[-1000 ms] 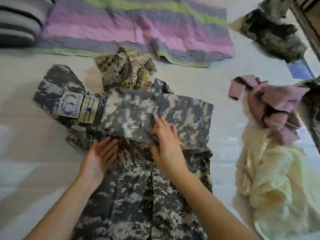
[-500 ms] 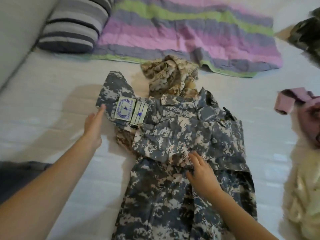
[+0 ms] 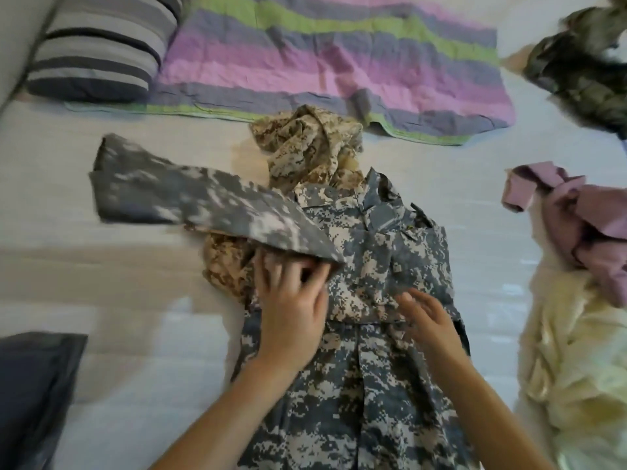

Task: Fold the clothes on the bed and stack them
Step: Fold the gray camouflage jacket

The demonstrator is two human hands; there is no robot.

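Observation:
A grey digital-camouflage jacket (image 3: pixel 366 368) lies flat on the white bed, collar away from me. Its left sleeve (image 3: pixel 190 198) stretches out to the left, blurred, with its near end lifted. My left hand (image 3: pixel 291 300) grips that sleeve where it meets the jacket's body. My right hand (image 3: pixel 427 323) lies flat on the jacket's chest, fingers spread. A crumpled tan camouflage garment (image 3: pixel 312 147) lies under and behind the jacket's collar.
A purple-and-green striped quilt (image 3: pixel 339 56) and a striped pillow (image 3: pixel 98 45) lie at the head of the bed. A dark green camouflage garment (image 3: pixel 583 66) sits at the far right. Pink (image 3: pixel 583 218) and cream (image 3: pixel 576 351) clothes lie to the right. A dark cushion (image 3: pixel 30 385) lies near left.
My left hand came back from the sleeve's far end to its shoulder and took hold there. The sleeve now lies turned over, its patches out of sight. My right hand stayed on the chest.

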